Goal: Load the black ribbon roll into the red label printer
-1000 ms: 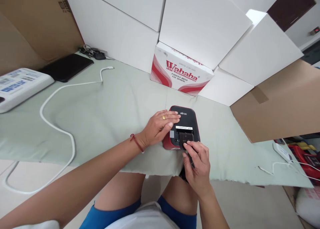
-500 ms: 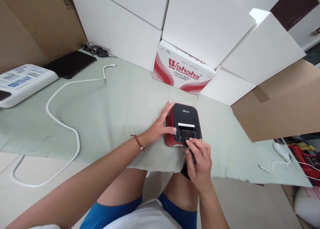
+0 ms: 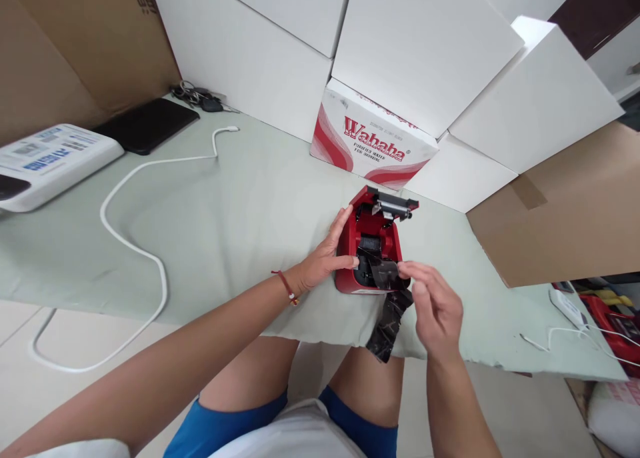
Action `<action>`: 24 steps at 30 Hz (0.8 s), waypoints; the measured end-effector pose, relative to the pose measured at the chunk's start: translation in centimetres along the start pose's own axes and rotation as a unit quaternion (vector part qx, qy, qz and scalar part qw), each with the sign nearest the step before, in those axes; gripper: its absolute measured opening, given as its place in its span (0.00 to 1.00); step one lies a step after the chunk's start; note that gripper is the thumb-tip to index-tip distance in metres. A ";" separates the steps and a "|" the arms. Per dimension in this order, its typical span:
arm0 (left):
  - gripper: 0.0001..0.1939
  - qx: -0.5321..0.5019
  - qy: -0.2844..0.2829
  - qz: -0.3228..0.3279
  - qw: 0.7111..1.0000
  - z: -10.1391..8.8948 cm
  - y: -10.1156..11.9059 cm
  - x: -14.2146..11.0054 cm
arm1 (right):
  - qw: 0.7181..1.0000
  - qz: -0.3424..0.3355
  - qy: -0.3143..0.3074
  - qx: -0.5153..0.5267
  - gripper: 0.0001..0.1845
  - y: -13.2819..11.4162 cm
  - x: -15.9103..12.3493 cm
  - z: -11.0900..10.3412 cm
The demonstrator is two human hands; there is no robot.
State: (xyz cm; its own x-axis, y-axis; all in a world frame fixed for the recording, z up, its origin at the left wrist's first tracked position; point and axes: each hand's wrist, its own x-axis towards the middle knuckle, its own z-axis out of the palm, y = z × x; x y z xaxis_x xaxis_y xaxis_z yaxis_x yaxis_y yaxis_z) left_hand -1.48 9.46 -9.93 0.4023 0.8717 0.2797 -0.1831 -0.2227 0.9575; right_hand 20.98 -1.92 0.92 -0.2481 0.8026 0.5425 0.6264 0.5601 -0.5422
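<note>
A small red and black label printer [image 3: 345,271] stands near the table's front edge, its lid [image 3: 393,203] raised and the inside showing. Along the printer's left side lie the fingers of my left hand [image 3: 325,255], with the thumb over its front left rim, gripping it. Out of the bay comes a dark, crinkled strip of labels [image 3: 393,325], which hangs over the front edge toward my lap. My right hand [image 3: 437,308] is at the printer's right side. Its index fingertip meets the strip's edge, while the thumb stands apart from it.
Behind the printer, a Wahaha water carton [image 3: 373,138] stands against stacked white boxes [image 3: 420,51]. To the left are a white device [image 3: 60,161], a black phone [image 3: 150,125], keys [image 3: 200,98] and a long white cable [image 3: 163,278]. A brown carton [image 3: 565,205] is at right.
The printer's lid has swung up, showing the inside. My right hand has moved right, off the front of the printer, and more of the dark strip shows. My left hand stays on the printer.
</note>
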 end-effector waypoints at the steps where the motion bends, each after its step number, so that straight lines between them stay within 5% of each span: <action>1: 0.60 -0.009 0.000 -0.006 1.000 0.0 0.1 0.0 | 1.000 0.020 0.009 -0.004 0.14 0.3 1.0 -0.4; 3: 0.60 -0.025 -0.002 -0.017 1.000 -0.1 0.5 -0.1 | 0.997 0.061 -0.004 -0.047 0.13 1.0 3.5 -0.8; 6: 0.57 -0.030 -0.001 -0.030 0.999 0.0 1.2 -0.1 | 0.968 0.121 -0.139 -0.169 0.14 1.7 7.6 -0.2; 11: 0.51 -0.034 0.008 -0.035 0.999 0.0 1.9 0.0 | 0.829 0.159 -0.374 -0.384 0.24 1.1 12.7 2.0; 17: 0.49 -0.031 0.002 -0.033 0.999 -0.2 2.4 0.0 | 0.808 0.164 -0.389 -0.411 0.22 1.0 13.9 3.6; 24: 0.49 -0.038 0.000 -0.036 0.999 -0.2 2.6 0.0 | 0.821 0.158 -0.376 -0.399 0.17 1.1 13.3 2.3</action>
State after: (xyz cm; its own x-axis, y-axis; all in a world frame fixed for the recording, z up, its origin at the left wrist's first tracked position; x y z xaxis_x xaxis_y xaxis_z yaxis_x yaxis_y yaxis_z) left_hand -2.16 8.96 -7.51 0.4179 0.8839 0.2099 -0.2204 -0.1255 0.9673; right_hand 16.69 9.80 6.03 -0.1786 0.9499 -0.2563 0.9575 0.2277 0.1768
